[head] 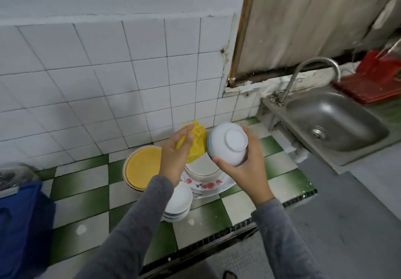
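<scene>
Head view: bowl and cloth in hand over the tiled bench

Item 1, white bowl (225, 144): held above the back edge of the bench (86, 192), tipped so its foot faces the room. The right hand (245, 170) is curled round it, thumb on the near side, fingers behind.
Item 2, yellow cloth (195, 142): bunched and gripped in the left hand (173, 159), just beside the bowl.
Item 3, yellow plate (141, 165) and flowered plate (208, 184): below the hands, near the back edge.
Item 4, stack of white bowls (179, 202): nearer the front edge, partly behind the left sleeve.
Item 5, sink (338, 122): off the bench's right end, tap (314, 70) at its back-left corner.
</scene>
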The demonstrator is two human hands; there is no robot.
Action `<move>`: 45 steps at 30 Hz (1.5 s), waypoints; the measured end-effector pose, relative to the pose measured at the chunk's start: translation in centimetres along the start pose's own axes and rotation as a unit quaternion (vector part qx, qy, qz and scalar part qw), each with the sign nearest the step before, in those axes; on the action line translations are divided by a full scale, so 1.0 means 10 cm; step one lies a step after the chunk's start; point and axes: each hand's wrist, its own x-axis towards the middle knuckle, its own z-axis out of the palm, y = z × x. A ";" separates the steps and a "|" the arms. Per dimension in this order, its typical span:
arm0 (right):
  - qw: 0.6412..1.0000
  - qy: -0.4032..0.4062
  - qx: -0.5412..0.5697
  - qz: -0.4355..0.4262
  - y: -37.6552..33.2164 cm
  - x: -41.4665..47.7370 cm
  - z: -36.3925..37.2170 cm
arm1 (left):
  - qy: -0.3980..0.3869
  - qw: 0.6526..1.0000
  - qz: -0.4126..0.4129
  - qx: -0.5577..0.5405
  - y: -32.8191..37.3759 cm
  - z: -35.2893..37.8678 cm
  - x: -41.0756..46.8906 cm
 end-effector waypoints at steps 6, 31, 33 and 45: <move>0.994 0.088 -0.046 0.042 0.30 -0.32 -0.90 | -0.103 0.994 -0.034 -0.031 -0.11 0.96 -0.16; 0.905 0.335 -0.186 0.185 1.91 -1.45 -5.27 | -0.349 0.932 -0.090 -0.034 -1.06 5.95 -1.31; 0.903 0.342 -0.182 0.187 2.08 -1.32 -5.49 | -0.353 0.930 -0.095 -0.030 -1.15 6.26 -1.19; 0.897 0.342 -0.184 0.212 3.21 -0.21 -6.93 | -0.364 0.925 -0.087 -0.060 -1.32 8.32 -0.33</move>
